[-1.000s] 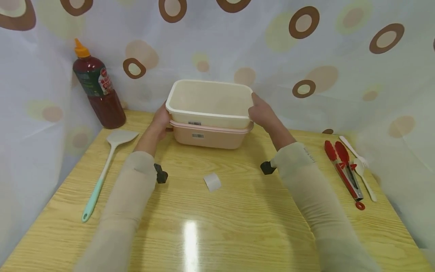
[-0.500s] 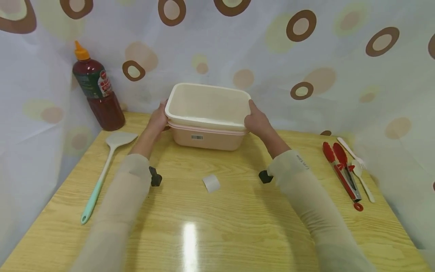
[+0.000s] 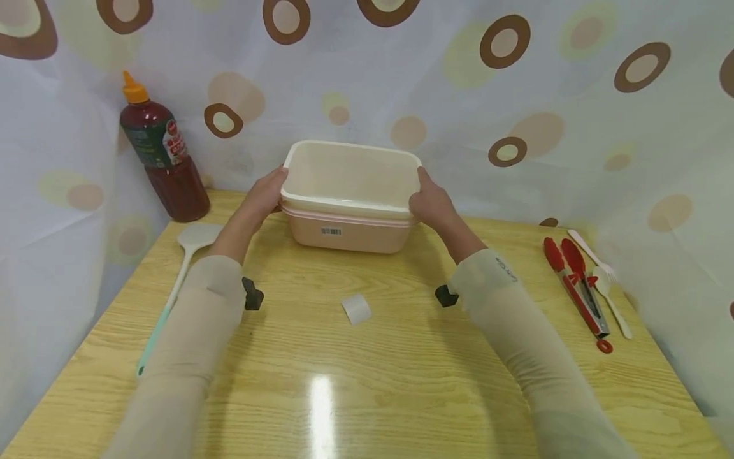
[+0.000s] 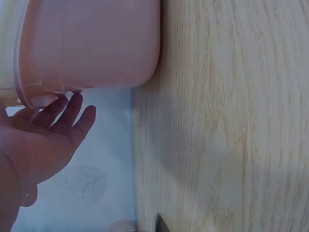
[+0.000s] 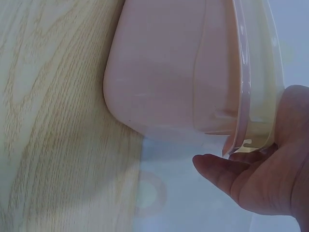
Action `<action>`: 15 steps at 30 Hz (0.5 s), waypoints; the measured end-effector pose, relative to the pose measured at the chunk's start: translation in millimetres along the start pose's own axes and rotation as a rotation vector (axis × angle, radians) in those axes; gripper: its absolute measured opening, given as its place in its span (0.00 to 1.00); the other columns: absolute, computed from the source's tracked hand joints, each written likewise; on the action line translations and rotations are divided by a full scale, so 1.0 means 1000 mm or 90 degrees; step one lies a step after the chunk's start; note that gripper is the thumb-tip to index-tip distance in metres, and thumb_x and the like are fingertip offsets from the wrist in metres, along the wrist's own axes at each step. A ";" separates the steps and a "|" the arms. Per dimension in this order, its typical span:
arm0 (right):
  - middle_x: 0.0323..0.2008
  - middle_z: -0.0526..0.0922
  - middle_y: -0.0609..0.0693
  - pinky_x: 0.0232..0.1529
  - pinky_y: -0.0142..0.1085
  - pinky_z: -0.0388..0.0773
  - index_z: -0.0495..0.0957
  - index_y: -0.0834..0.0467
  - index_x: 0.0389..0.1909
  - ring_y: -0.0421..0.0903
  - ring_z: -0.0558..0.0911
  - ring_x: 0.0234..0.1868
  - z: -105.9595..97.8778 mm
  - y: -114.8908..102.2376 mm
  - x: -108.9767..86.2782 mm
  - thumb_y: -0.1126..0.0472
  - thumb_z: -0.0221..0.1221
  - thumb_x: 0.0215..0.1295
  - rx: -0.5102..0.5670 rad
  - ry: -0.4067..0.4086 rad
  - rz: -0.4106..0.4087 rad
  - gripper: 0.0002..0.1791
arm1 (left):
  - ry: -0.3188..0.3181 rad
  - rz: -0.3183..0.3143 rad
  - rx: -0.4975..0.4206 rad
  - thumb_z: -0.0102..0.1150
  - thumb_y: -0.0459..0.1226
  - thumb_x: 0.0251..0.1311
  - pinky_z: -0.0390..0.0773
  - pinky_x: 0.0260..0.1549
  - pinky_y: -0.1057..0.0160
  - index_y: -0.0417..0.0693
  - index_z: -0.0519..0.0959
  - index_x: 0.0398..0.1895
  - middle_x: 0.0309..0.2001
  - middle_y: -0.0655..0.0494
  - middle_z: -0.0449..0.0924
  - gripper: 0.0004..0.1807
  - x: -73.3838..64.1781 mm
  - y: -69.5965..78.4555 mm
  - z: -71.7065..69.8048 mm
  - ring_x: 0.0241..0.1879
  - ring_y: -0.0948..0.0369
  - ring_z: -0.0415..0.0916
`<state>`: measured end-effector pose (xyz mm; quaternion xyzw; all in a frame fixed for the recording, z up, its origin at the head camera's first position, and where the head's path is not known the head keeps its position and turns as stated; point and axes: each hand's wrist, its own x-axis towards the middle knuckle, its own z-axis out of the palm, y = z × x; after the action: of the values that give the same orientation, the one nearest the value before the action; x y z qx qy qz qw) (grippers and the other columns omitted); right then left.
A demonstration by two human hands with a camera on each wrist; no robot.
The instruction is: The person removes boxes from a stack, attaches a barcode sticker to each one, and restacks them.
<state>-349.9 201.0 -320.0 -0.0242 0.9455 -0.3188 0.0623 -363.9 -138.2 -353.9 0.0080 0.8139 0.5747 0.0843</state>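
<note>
Toward the back of the table, a cream plastic bin (image 3: 351, 172) sits nested inside a pink plastic bin (image 3: 367, 236). Only the cream bin's upper part shows above the pink rim. My left hand (image 3: 265, 193) holds the cream bin's left end, thumb at the rim; in the left wrist view its fingers (image 4: 72, 116) curl beneath the rims. At the right end, my right hand (image 3: 431, 203) grips the cream rim with the thumb along the side. In the right wrist view, the fingers (image 5: 219, 169) reach under the rims, partly hidden.
A red sauce bottle (image 3: 166, 159) and a spatula (image 3: 186, 255) are on the left. Red-tipped tongs (image 3: 576, 287), a pale fork (image 3: 593, 255) and a pale spoon (image 3: 612, 303) lie at right. A small white piece (image 3: 357, 309) lies mid-table before a patterned curtain (image 3: 367, 83).
The cream bin has sunk deeper into the pink one, and its barcode label has gone out of sight. Both hands came down with it; the left hand's thumb has shifted onto the rim.
</note>
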 end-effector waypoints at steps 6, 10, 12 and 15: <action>0.81 0.52 0.59 0.69 0.53 0.64 0.34 0.53 0.83 0.64 0.70 0.64 0.002 0.004 0.003 0.58 0.33 0.74 -0.007 0.025 -0.006 0.38 | -0.013 0.014 0.014 0.24 0.60 0.77 0.71 0.65 0.51 0.68 0.49 0.82 0.75 0.47 0.63 0.33 0.004 -0.001 0.001 0.62 0.53 0.67; 0.82 0.47 0.57 0.77 0.55 0.55 0.32 0.51 0.83 0.63 0.58 0.77 0.002 0.011 0.006 0.48 0.33 0.81 0.003 0.009 -0.010 0.36 | -0.017 0.011 0.012 0.24 0.62 0.77 0.70 0.68 0.46 0.68 0.49 0.82 0.76 0.47 0.61 0.34 0.006 -0.004 0.002 0.66 0.51 0.66; 0.83 0.43 0.56 0.80 0.56 0.47 0.29 0.50 0.82 0.61 0.47 0.82 -0.001 0.015 0.006 0.40 0.31 0.81 0.006 -0.015 -0.022 0.39 | -0.021 0.020 0.005 0.22 0.64 0.76 0.68 0.69 0.43 0.66 0.49 0.82 0.77 0.46 0.59 0.36 0.006 -0.007 0.001 0.70 0.49 0.64; 0.83 0.35 0.53 0.81 0.56 0.39 0.27 0.50 0.82 0.58 0.39 0.83 -0.006 0.022 0.006 0.32 0.26 0.78 0.009 -0.050 -0.063 0.43 | -0.023 0.039 0.008 0.16 0.67 0.73 0.63 0.71 0.39 0.62 0.46 0.83 0.79 0.44 0.54 0.41 0.005 -0.014 -0.003 0.75 0.44 0.59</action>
<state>-357.0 221.8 -329.2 -0.0826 0.9376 -0.3272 0.0837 -367.9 -145.0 -366.2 0.0441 0.8154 0.5715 0.0815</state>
